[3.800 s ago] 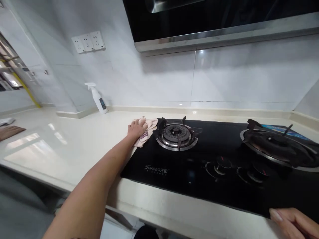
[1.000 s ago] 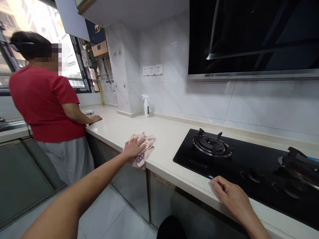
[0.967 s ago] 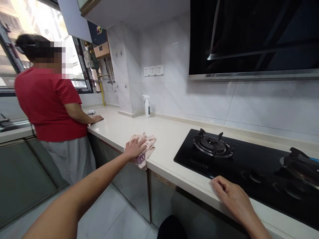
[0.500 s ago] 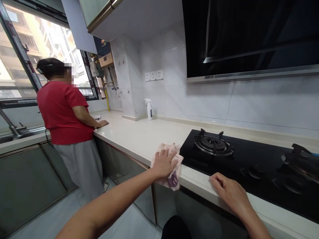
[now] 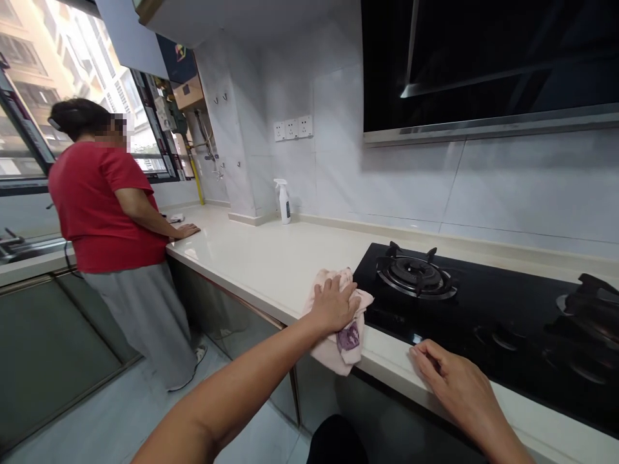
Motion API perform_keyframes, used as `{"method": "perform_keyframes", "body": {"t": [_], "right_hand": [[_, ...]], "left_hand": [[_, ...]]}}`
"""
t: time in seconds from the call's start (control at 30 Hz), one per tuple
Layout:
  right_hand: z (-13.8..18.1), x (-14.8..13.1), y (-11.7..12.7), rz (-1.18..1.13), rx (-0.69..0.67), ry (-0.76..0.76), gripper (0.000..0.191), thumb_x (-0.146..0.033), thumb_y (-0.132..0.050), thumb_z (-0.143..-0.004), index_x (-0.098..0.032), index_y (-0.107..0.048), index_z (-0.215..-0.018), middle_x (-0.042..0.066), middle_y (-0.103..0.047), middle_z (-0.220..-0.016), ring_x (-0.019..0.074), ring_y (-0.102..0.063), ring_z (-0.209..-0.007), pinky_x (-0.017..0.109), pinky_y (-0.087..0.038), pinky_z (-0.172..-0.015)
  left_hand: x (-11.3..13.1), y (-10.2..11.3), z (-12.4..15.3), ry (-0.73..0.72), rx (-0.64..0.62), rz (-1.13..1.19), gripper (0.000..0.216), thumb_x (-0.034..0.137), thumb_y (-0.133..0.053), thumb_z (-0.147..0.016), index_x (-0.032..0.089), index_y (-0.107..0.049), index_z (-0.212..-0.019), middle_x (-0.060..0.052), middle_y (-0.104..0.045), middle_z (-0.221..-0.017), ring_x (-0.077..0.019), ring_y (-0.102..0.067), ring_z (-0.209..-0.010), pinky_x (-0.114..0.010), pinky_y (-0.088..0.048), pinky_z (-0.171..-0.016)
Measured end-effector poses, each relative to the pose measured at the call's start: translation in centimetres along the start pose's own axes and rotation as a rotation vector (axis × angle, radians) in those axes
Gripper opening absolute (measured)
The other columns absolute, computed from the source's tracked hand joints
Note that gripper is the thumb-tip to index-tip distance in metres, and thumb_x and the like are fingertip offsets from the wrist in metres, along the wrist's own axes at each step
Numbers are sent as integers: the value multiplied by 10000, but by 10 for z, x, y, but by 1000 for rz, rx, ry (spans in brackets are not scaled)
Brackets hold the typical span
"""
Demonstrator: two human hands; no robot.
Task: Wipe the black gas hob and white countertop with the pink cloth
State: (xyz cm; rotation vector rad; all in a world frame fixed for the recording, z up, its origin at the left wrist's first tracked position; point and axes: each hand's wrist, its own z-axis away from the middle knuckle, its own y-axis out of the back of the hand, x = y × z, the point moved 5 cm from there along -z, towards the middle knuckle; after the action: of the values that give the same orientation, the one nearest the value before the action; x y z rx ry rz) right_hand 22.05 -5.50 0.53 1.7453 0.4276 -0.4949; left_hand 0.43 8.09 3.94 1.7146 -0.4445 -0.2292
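My left hand (image 5: 333,306) presses flat on a pale pink cloth (image 5: 344,332) at the front edge of the cream countertop (image 5: 271,258), right beside the left corner of the black gas hob (image 5: 483,309). Part of the cloth hangs over the counter edge. My right hand (image 5: 452,383) rests with loosely curled fingers on the counter's front edge, in front of the hob knobs (image 5: 493,335), holding nothing. The left burner (image 5: 416,276) sits just beyond the cloth.
A person in a red shirt (image 5: 99,206) stands at the left end of the counter with a hand on it. A white spray bottle (image 5: 283,202) stands by the wall. A dark range hood (image 5: 488,64) hangs above the hob. A second burner (image 5: 592,309) is at far right.
My left hand has slid the cloth rightward along the counter's front edge, from mid-counter up to the hob's corner. My right hand has stayed on the edge.
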Motion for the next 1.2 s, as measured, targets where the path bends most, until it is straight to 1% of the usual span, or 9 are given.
{"method": "perform_keyframes", "body": {"t": [0.17,0.27,0.37,0.43,0.7,0.9,1.03,1.1,1.2], "right_hand": [[-1,0,-1,-19,-49,-3,473,-657,-332,-963,-300,-599,-804,-20,-639,-677,189,-595,-668,301,-348,-644],[0,-2,0,-13,-6,14,461,-630,-342,-966,-293,-605,-794,-16,-614,-649,187,-581,-652,303,-329,-636],[0,-6,2,-11,36,42,448,-586,-345,-985,-282,-611,-791,-14,-615,-648,178,-579,-644,302,-311,-627],[1,-8,3,-22,36,51,446,-577,-348,-994,-278,-617,-801,-15,-636,-673,174,-590,-658,296,-311,-628],[-1,-7,4,-10,41,63,437,-562,-351,-1005,-281,-631,-821,-20,-649,-681,179,-600,-671,289,-321,-632],[-1,-5,2,6,-4,15,424,-577,-344,-989,-296,-625,-839,-22,-667,-721,201,-619,-732,300,-326,-668],[-1,-6,1,-6,-2,21,436,-590,-334,-985,-293,-610,-826,-17,-671,-728,201,-616,-727,306,-326,-667],[0,-6,1,-12,1,22,435,-596,-339,-982,-295,-609,-822,-20,-663,-714,195,-604,-704,305,-330,-662],[1,-5,2,-19,9,21,436,-603,-353,-976,-295,-614,-811,-22,-642,-684,188,-588,-675,303,-332,-649]], "left_hand": [[7,-10,-56,53,-37,15,605,585,-246,-1045,340,-402,-1576,-131,-323,-1669,-382,-309,-1510,-671,-269,-1162],[9,-15,-87,70,-41,21,598,582,-251,-1042,345,-400,-1570,-135,-359,-1646,-372,-325,-1500,-674,-276,-1152],[11,-17,-105,89,-30,20,583,569,-259,-1041,338,-427,-1548,-142,-390,-1619,-371,-350,-1480,-667,-286,-1144],[12,-17,-107,96,-15,16,573,565,-270,-1038,340,-435,-1539,-136,-397,-1613,-365,-356,-1474,-659,-288,-1143],[12,-12,-75,76,29,3,580,596,-314,-1028,358,-430,-1544,-125,-376,-1635,-360,-368,-1471,-641,-297,-1145],[18,-5,-26,4,49,-20,568,581,-355,-1028,365,-426,-1549,-116,-373,-1641,-348,-366,-1483,-601,-325,-1154],[31,-3,1,-105,85,-29,595,584,-344,-1031,344,-403,-1572,-120,-311,-1678,-379,-302,-1516,-639,-300,-1168],[36,-5,5,-130,76,-16,602,589,-327,-1033,345,-398,-1578,-114,-300,-1685,-388,-279,-1526,-660,-275,-1178],[38,-8,-2,-118,44,12,599,593,-315,-1034,362,-393,-1581,-93,-300,-1690,-383,-258,-1538,-670,-243,-1193]]}}
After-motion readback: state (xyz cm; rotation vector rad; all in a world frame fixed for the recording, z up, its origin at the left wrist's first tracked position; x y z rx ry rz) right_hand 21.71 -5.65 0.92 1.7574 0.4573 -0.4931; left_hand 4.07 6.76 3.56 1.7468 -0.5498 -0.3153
